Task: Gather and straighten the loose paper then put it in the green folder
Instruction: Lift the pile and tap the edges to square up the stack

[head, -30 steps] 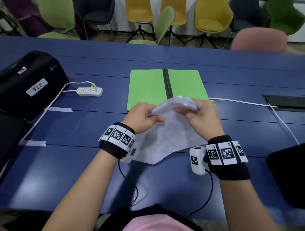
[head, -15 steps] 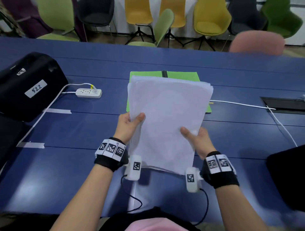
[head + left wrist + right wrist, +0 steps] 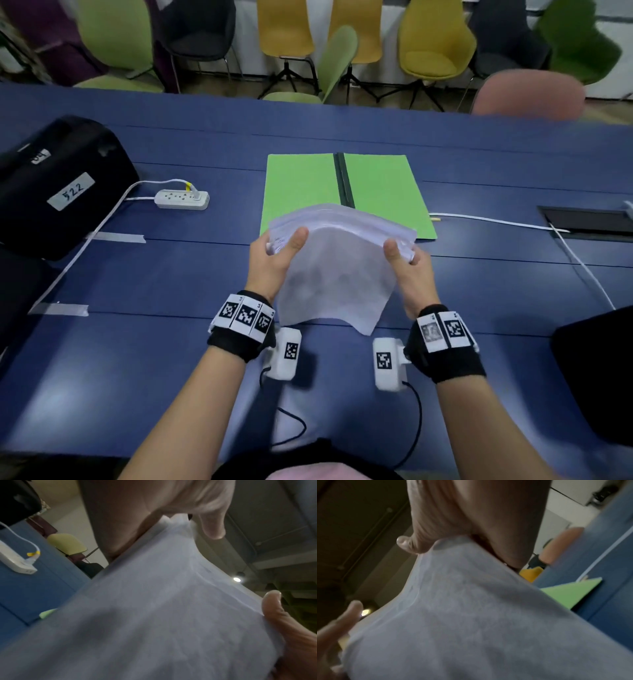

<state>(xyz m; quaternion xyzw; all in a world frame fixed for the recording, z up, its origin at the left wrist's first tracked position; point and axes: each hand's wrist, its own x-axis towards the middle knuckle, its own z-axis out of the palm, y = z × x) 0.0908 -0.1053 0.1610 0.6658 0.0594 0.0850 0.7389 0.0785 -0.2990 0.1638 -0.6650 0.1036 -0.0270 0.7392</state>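
A stack of white paper [image 3: 335, 274] hangs just above the blue table [image 3: 171, 274], its top bent over in an arch toward me. My left hand [image 3: 279, 251] grips the stack's upper left edge, thumb on the near face. My right hand [image 3: 406, 255] grips the upper right edge the same way. The green folder [image 3: 305, 192] lies open and flat just behind the stack, with a black spine down its middle. The wrist views show the paper [image 3: 154, 615] [image 3: 471, 615] close up, the left hand [image 3: 171, 507] and right hand [image 3: 462, 527] above it, and a folder corner [image 3: 570, 592].
A white power strip [image 3: 181, 199] and a black bag [image 3: 51, 185] labelled 522 sit at the left. A white cable [image 3: 496, 222] runs right from the folder to a recessed table box [image 3: 589, 222]. A black object [image 3: 599, 377] lies at the right edge. Chairs stand beyond the table.
Half a second ago the stack stood tall with both hands near its lower edge, covering the folder. Now the hands grip its upper part, it is bent over and lower, and the folder shows.
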